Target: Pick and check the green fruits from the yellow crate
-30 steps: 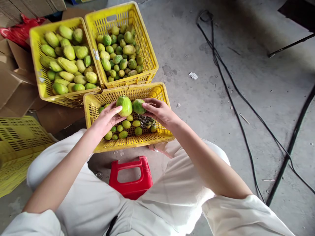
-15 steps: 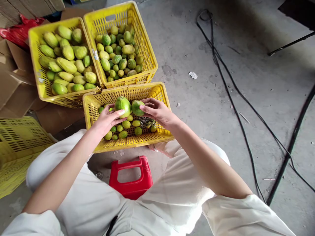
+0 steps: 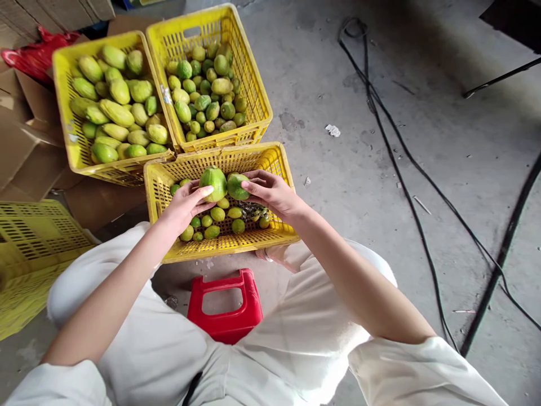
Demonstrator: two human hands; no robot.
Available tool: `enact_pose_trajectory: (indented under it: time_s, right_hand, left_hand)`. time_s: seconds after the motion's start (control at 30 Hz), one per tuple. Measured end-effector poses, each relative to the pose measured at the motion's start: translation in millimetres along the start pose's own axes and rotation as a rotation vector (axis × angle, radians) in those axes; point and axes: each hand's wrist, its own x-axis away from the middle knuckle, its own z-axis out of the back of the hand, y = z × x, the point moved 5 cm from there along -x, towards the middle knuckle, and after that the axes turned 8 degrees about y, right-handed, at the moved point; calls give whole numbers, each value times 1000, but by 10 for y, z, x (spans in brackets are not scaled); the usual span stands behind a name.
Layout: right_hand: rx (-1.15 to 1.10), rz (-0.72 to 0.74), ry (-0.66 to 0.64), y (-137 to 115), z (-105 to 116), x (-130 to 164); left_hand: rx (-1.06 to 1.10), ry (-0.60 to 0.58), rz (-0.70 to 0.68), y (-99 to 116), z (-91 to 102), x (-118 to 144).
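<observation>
Left hand closed around larger green fruit, thumb laid across near face, remaining fingers wrapped behind. Right hand closed around smaller green fruit, fingertips on top and side. Both fruits held touching each other, raised just above loose small fruit in bottom of near yellow crate.

Handling, as judged from appearance: rind smooth and slightly glossy, so probably a little slippery; body firm and rounded, moderate weight for one hand (bruising under hard pinching likely). Best hold judged around widest girth, thumb opposed to fingers, as already applied, not at the ends.

Surroundings: far left crate loaded with large pale elongated fruit; far right crate loaded with mixed medium fruit. Red stool seen between knees. Black cables lying across concrete floor, well apart from crates.
</observation>
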Motion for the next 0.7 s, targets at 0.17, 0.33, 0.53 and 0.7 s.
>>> enact_pose_trajectory:
  time_s: [0.17,0.33,0.53,0.7]
  right_hand:
    - [-5,20,-19,-30,8,13]
    - [-3,21,-15,-40,22,12]
    - [-7,43,-79,-78,-24,27]
    - [1,61,-94,-91,-37,21]
  left_hand:
    - [-51,-9,-37,-15,18,-31]
    - [-99,-16,-97,-4,33,-61]
    - [-92,-25,-105,-65,53,-69]
    - [-58,-21,-107,-106,89,-91]
